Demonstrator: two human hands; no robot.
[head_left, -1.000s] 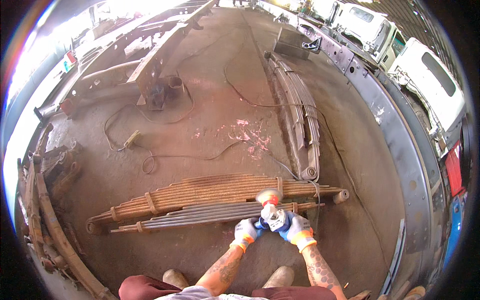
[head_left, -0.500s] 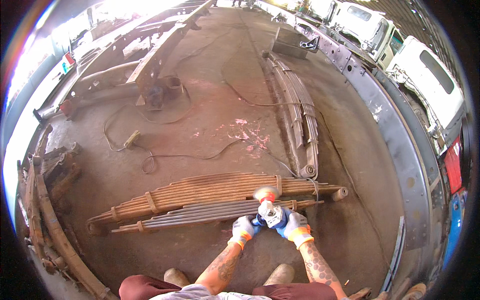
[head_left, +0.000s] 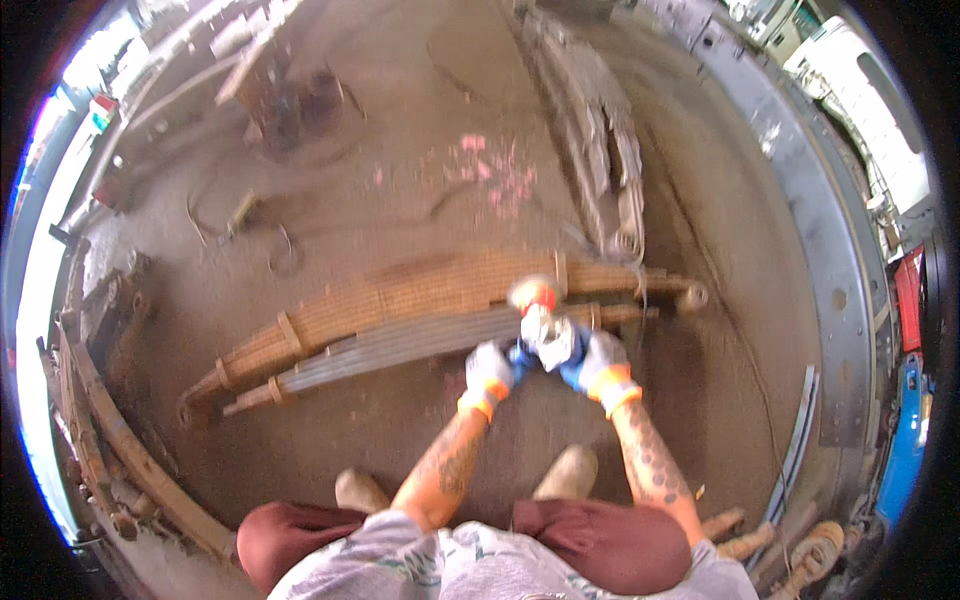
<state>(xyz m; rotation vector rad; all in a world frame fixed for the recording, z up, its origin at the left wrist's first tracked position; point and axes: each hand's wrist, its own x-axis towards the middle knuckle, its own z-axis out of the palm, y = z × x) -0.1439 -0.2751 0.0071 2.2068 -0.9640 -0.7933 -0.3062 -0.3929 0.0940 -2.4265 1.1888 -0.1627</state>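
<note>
One angle grinder [head_left: 545, 332] is gripped by the gloved left hand [head_left: 491, 371] and right hand [head_left: 603, 363], both curled around it, its blurred disc [head_left: 521, 292] seen over the grey leaf spring [head_left: 410, 351] and rusty leaf spring [head_left: 400, 298], contact being unclear.

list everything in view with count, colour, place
power tool: one, silver and red, in both hands
rusty leaf spring: one, orange, centre
slimmer leaf spring: one, grey, nearer the person
far leaf springs: about two, grey, upper right
old metal parts: several, brown, left
vehicle frame: one, brown, upper left
pink patches: several, pink, floor
cables: several, dark, floor
steel beams: about two, grey, right
metal strips: two, bluish, lower right
truck cabs: at least one, white, upper right
red panel: one, red, right
blue panel: one, blue, right
shoes: two, tan, bottom
left hand: one, grey glove, on tool
right hand: one, grey glove, on tool
</note>
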